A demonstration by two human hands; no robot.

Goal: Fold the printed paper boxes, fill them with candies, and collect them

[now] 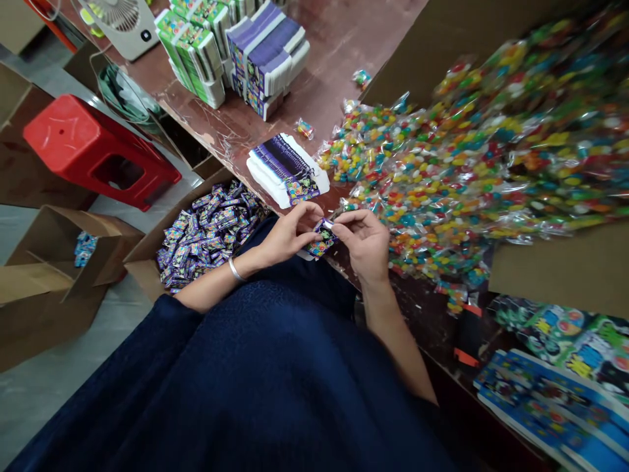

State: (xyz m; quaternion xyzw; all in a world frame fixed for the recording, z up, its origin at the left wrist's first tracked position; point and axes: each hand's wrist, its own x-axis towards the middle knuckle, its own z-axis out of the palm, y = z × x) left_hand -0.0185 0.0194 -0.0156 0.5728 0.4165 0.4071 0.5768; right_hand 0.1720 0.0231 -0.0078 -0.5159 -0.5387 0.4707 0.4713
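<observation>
My left hand (287, 235) and my right hand (361, 239) meet at the table's near edge, both pinched on one small purple printed box (322, 241). A silver bangle sits on my left wrist. Just beyond the hands lies a stack of flat purple box blanks (287, 172) on the brown table (324, 72). To the right spreads a big heap of clear candy packets (472, 157) full of coloured sweets, touching my right hand's far side.
A cardboard carton (142, 259) filled with finished purple boxes (209, 233) stands below the table on the left. Green and purple blank stacks (236, 49) and a white fan (122, 23) are at the back. A red stool (93, 151) and printed sheets (555, 380) flank me.
</observation>
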